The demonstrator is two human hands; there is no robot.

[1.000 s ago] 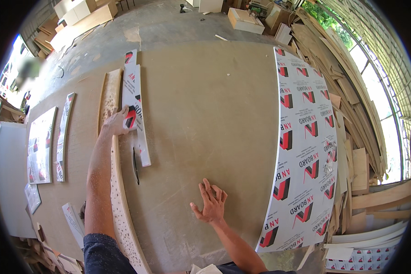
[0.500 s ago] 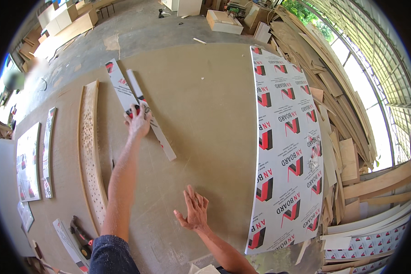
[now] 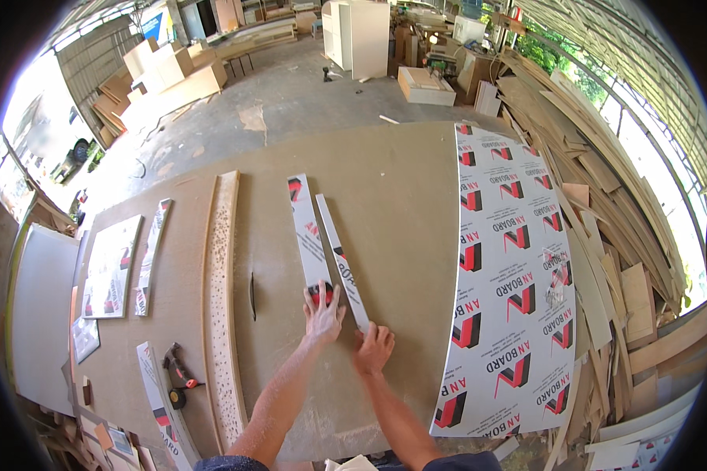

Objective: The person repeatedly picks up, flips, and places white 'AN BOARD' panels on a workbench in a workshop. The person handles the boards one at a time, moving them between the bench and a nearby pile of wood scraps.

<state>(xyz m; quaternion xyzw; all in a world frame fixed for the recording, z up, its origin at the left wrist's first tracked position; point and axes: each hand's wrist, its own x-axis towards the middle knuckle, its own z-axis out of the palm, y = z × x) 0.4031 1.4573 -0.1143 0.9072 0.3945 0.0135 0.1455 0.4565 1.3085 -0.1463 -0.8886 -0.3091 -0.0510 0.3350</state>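
Two printed white board strips lie lengthwise on the large brown sheet, a narrow gap between them at the far part. My left hand (image 3: 323, 318) is at the near end of the wider strip (image 3: 305, 216), its fingers spread across the width and curled over both edges. At the near tip of the narrower strip (image 3: 341, 255), my right hand (image 3: 375, 348) grips with bent fingers; its fingertips are partly hidden. The brown sheet (image 3: 408, 235) carries both strips.
A large printed white panel (image 3: 511, 298) covers the right side. Left of my arms lie a long pale wooden strip with dark specks (image 3: 222, 314), a black curved piece (image 3: 252, 297), a black-and-red tool (image 3: 181, 377) and smaller white boards (image 3: 115, 267). Stacked wood offcuts (image 3: 597, 173) stand at far right.
My right hand has moved from the bare sheet onto the narrower strip's near end. The strips, diagonal and close together before, now lie straighter. The view has tilted up and turned left.
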